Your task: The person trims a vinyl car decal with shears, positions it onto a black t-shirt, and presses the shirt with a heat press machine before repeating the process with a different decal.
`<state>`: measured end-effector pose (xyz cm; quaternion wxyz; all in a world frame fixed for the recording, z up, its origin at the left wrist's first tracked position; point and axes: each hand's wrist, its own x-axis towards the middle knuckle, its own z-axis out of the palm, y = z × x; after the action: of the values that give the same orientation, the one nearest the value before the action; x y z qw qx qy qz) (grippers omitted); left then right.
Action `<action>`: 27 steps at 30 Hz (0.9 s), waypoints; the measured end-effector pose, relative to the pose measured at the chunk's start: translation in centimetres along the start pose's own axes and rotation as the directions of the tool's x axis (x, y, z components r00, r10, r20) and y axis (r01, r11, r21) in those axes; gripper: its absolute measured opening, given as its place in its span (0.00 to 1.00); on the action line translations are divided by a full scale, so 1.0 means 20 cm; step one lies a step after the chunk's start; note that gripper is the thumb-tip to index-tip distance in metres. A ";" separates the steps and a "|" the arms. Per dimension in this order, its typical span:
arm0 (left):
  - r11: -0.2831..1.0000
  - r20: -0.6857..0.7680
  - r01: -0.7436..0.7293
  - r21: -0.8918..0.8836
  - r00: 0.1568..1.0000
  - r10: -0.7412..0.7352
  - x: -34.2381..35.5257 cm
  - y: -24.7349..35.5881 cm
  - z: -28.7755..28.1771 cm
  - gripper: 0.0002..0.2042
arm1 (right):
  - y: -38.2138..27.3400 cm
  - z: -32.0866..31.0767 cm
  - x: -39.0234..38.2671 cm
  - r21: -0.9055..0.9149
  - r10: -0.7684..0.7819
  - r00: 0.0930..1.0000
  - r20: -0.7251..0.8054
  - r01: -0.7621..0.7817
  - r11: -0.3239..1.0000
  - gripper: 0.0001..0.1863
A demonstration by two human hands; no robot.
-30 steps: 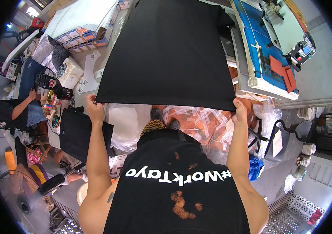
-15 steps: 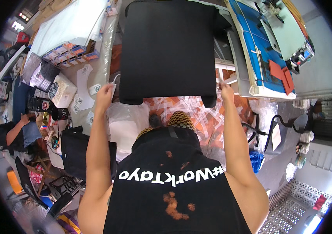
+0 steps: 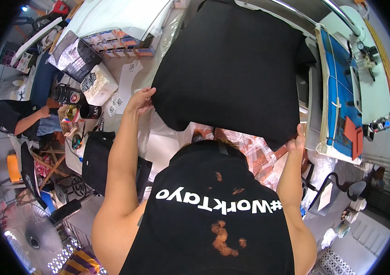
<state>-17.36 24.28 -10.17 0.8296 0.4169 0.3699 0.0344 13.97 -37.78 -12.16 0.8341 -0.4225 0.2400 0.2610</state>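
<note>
A black T-shirt (image 3: 231,68) lies spread out in front of me, smooth over its middle, with its near edge hanging in folds toward my body. My left hand (image 3: 142,101) is closed on the shirt's left edge, thumb and fingers pinching the cloth. At the near right corner my right hand (image 3: 296,141) grips the fabric, thumb pointing up; part of its fingers is hidden by the cloth. Whatever supports the shirt is mostly covered by it.
On the left stand boxes under white sheeting (image 3: 112,18), a white wrapped pack (image 3: 98,85) and a dark mug (image 3: 69,95). A seated person (image 3: 18,117) is farther left, near a fan (image 3: 34,240). A blue-topped frame (image 3: 337,91) stands at right.
Both hands have come onto the shirt's edges and taken hold. The shirt's near edge now slants, lower at right. My view has turned, so the surroundings shift.
</note>
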 end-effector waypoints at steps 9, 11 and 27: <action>1.000 -0.021 0.027 0.006 0.999 -0.027 -0.08 0.03 0.04 0.13 | 0.06 0.17 -0.10 -0.132 -0.187 0.982 -0.008 0.185 0.974 0.31; 0.996 0.010 -0.048 -0.077 0.999 0.049 -0.10 0.01 0.09 0.14 | 0.06 0.22 -0.12 -0.191 -0.193 0.978 -0.074 0.176 0.966 0.29; 0.958 0.082 -0.221 -0.182 0.968 0.239 0.19 -0.20 -0.03 0.10 | 0.08 -0.22 0.07 -0.421 -0.473 0.873 -0.117 0.388 0.820 0.18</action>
<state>-16.03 23.44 -15.46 0.8707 0.3853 0.2711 0.1410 13.21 -40.26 -16.18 0.7410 -0.6466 0.1712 0.0591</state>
